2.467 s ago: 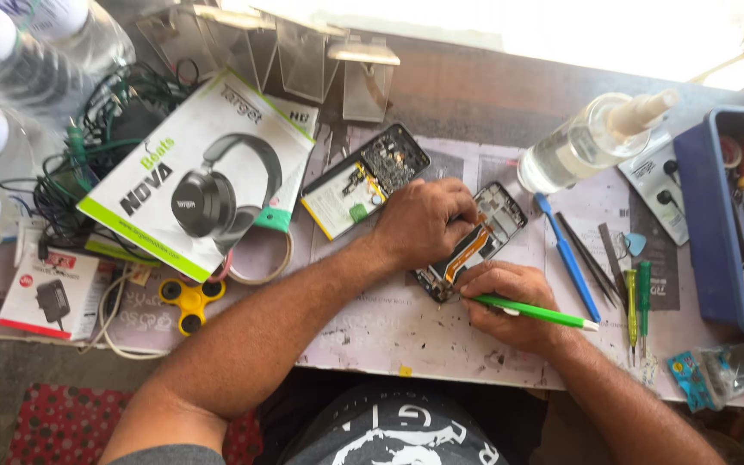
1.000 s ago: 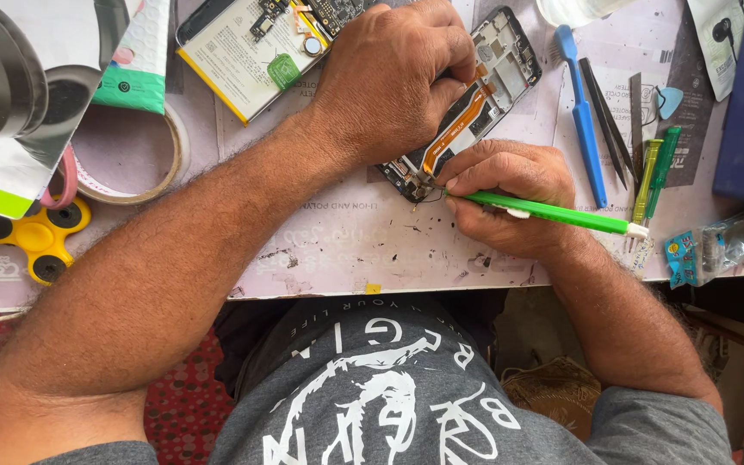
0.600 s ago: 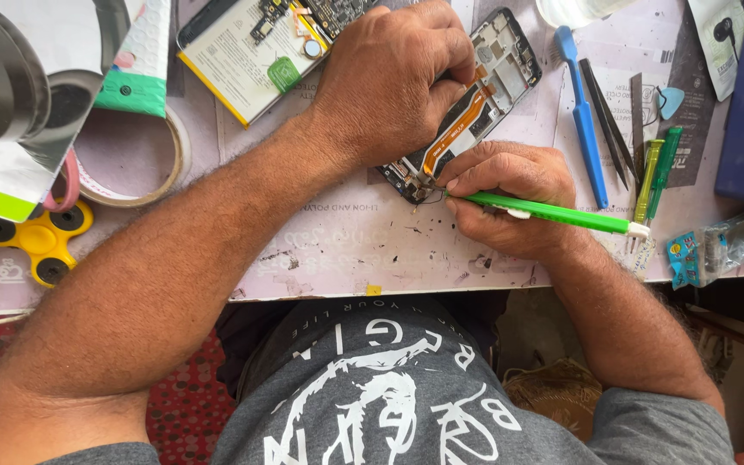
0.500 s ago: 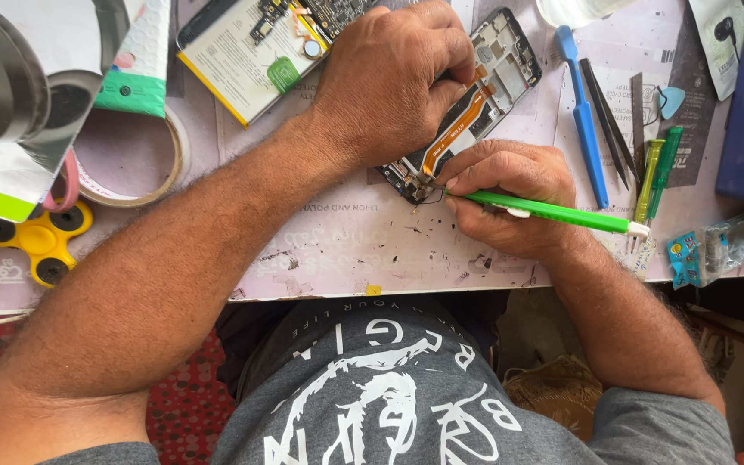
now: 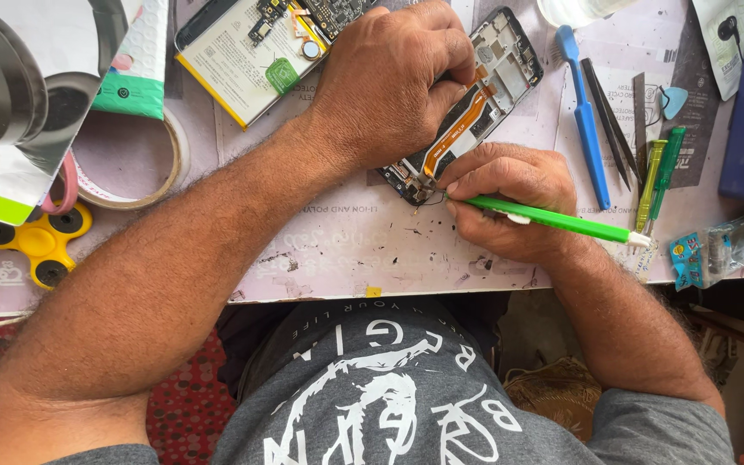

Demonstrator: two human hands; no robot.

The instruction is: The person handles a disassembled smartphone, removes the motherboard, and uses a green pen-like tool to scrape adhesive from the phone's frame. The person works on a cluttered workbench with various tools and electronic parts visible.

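Right hand (image 5: 510,202): closed in a pen grip on a green tool (image 5: 553,220). Its tip meets the near left corner of the open phone (image 5: 467,112), where thin dark wires show. The handle runs right, past the wrist, and ends near the table's (image 5: 346,258) near edge.

Left hand (image 5: 389,82): pressed down over the phone's middle, fingers curled on its near edge, pinning it flat. Its palm hides much of the phone's interior.

Phone: lies at a slant on the table's pink mat, back cover off, an orange flex strip running along its length. It sits between the two hands, near the table's centre.

Step in hand, as judged: fine work at the phone's lower corner, freeing or seating a small part or wire with the tool tip. The move calls for light, steady pressure and a firm hold from the left hand, since a slip could nick the flex strip just beside the tip.

Surroundings: a second opened phone (image 5: 260,52) with its battery showing lies far left. A tape roll (image 5: 131,159) and a yellow spinner (image 5: 36,245) sit at left. A blue pry tool (image 5: 585,129), dark tweezers (image 5: 609,112) and small screwdrivers (image 5: 660,172) lie at right, well apart from the grip.
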